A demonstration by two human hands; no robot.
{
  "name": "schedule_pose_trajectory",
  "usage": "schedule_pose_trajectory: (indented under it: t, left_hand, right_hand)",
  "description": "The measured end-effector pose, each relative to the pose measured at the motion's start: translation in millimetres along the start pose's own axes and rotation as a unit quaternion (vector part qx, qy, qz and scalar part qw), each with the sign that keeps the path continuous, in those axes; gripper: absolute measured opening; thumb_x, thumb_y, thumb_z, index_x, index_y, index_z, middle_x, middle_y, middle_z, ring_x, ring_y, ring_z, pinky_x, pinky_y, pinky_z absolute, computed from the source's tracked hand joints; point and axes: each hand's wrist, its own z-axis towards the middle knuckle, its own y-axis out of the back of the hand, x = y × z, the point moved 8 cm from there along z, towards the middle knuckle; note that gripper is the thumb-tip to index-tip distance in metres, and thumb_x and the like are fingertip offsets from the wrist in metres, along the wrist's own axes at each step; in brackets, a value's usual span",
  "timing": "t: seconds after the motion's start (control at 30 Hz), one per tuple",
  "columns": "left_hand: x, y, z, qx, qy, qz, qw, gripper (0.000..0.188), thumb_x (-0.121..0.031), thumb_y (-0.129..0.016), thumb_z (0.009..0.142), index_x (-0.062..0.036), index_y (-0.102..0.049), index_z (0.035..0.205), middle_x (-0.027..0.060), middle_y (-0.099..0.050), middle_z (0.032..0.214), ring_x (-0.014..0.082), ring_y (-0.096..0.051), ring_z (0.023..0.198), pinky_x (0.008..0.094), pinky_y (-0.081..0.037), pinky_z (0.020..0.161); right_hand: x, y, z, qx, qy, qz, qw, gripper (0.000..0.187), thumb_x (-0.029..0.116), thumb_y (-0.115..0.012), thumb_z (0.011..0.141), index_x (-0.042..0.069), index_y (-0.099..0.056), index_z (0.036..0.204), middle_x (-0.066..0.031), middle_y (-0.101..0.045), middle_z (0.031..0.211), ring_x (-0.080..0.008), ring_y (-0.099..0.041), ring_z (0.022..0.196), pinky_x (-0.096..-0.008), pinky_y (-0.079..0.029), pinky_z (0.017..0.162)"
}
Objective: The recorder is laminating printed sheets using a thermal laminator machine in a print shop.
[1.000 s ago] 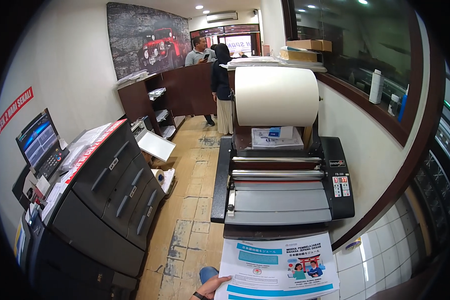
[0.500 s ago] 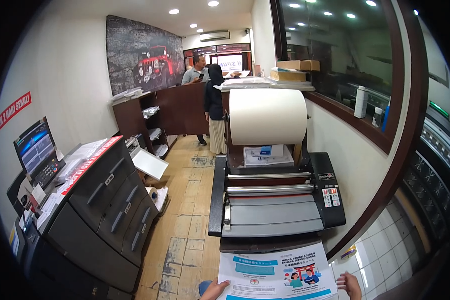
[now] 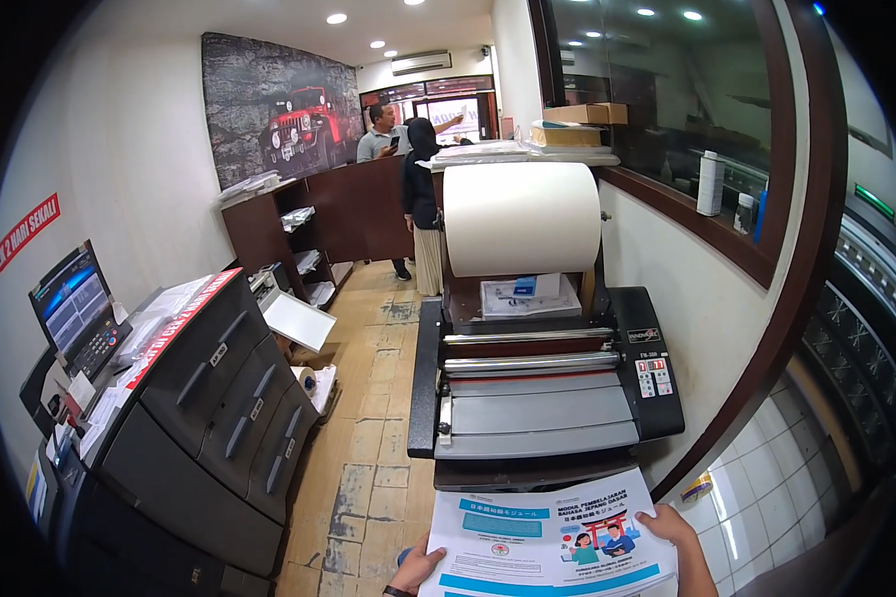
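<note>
Wide printed cover sheets [image 3: 513,532], white with blue bands and a cartoon of two people before a red gate, lie before me at the bottom of the view. They look like a stack, though how thick it is I cannot tell. My left hand [image 3: 418,569] grips the left edge with the thumb on top. At the right edge my right hand [image 3: 670,527] is closed, its thumb over the top sheet and the fingers hidden beneath. Just beyond the sheets stands a roll laminator [image 3: 538,431] with a grey feed table, metal rollers and a large whitish film roll [image 3: 523,219].
A dark grey printer [image 3: 224,408] with drawers and a tilted screen stands at the left. A worn wooden floor [image 3: 368,448] runs between it and the laminator. A wood-framed window [image 3: 667,119] is at the right. Farther back, two people [image 3: 423,194] stand by a brown counter [image 3: 353,214].
My right hand, apart from the sheets before, has come in and taken hold of their right edge. My left hand keeps its hold. A person at the back has stretched out an arm.
</note>
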Motion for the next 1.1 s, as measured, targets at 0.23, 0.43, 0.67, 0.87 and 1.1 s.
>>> schedule_pose_trajectory:
  t: [0.23,0.43,0.67,0.87,1.1]
  left_hand:
    - [5.3,1.0,-6.5,0.016,0.013,0.027,0.999,0.062,-0.003,-0.055,0.101,-0.0021,-0.030,0.157,0.0186,-0.057,0.139,0.0240,-0.061,0.119,0.0321,-0.051,0.097]
    - [-22.5,-15.5,-41.5,-0.002,-0.052,0.044,0.998,0.048,-0.009,-0.059,0.096,0.0000,-0.052,0.142,0.0148,-0.065,0.127,0.0251,-0.061,0.116,0.0371,-0.051,0.097]
    - [10.2,-4.8,-27.1,0.027,0.017,0.018,0.999,0.054,-0.007,-0.058,0.097,-0.0004,-0.043,0.149,0.0148,-0.060,0.133,0.0236,-0.054,0.124,0.0361,-0.048,0.102]
    - [14.9,-6.2,-24.0,0.026,0.108,-0.112,0.987,0.064,-0.003,-0.055,0.102,-0.0047,-0.025,0.159,0.0201,-0.054,0.143,0.0250,-0.062,0.121,0.0342,-0.055,0.095]
    - [20.6,-0.1,-7.2,0.031,0.068,-0.113,0.991,0.068,0.000,-0.058,0.099,-0.0041,-0.025,0.158,0.0209,-0.052,0.144,0.0261,-0.061,0.122,0.0356,-0.055,0.096]
  right_hand:
    - [13.9,6.8,-30.5,0.023,-0.022,0.045,0.998,0.047,0.031,-0.068,0.094,-0.006,-0.066,0.124,-0.0244,-0.072,0.114,-0.0354,-0.071,0.105,-0.0393,-0.052,0.093]
    - [14.4,11.9,-34.0,0.040,-0.041,-0.008,0.998,0.048,0.031,-0.066,0.095,-0.005,-0.065,0.127,-0.0252,-0.071,0.117,-0.0380,-0.069,0.110,-0.0396,-0.051,0.096]
    - [0.0,-2.8,-26.8,0.096,-0.100,0.024,0.990,0.053,0.032,-0.063,0.099,-0.007,-0.056,0.135,-0.0233,-0.070,0.122,-0.0333,-0.070,0.107,-0.0380,-0.052,0.095]
    - [-31.4,-21.7,-25.2,0.100,-0.136,0.228,0.959,0.049,0.025,-0.062,0.102,-0.006,-0.053,0.138,-0.0192,-0.070,0.121,-0.0289,-0.071,0.101,-0.0387,-0.056,0.088]
    - [-43.1,-23.6,-12.5,0.050,-0.121,0.334,0.933,0.041,0.021,-0.065,0.099,-0.005,-0.059,0.131,-0.0186,-0.072,0.115,-0.0271,-0.072,0.097,-0.0398,-0.057,0.085]
